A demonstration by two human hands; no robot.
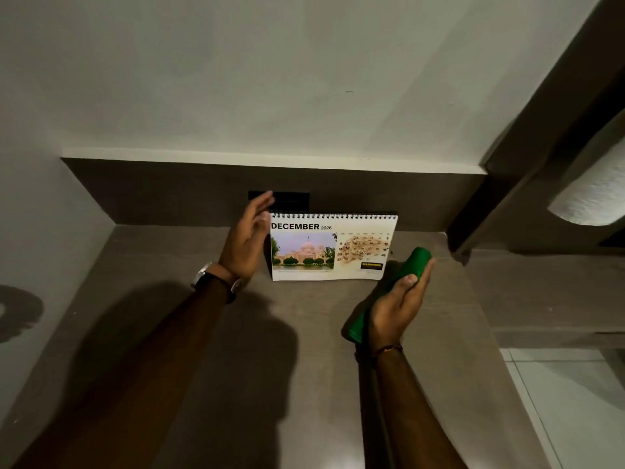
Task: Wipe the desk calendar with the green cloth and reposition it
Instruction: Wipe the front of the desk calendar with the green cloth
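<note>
A white spiral-bound desk calendar (pixel 333 247) stands upright on the brown desk (pixel 236 333), showing December 2026 with a building photo. My left hand (pixel 245 242), a watch on its wrist, is flat and open, its fingers close beside the calendar's upper left edge; contact is unclear. My right hand (pixel 399 304) grips a folded green cloth (pixel 414 262) just right of the calendar's lower right corner. The cloth sticks out above the fingers and below the palm.
A dark wall panel with a black socket plate (pixel 291 199) runs behind the calendar. A dark slanted beam (pixel 527 154) rises at right, with a pale textured object (pixel 595 194) beyond it. White floor tiles (pixel 568 401) lie past the desk's right edge.
</note>
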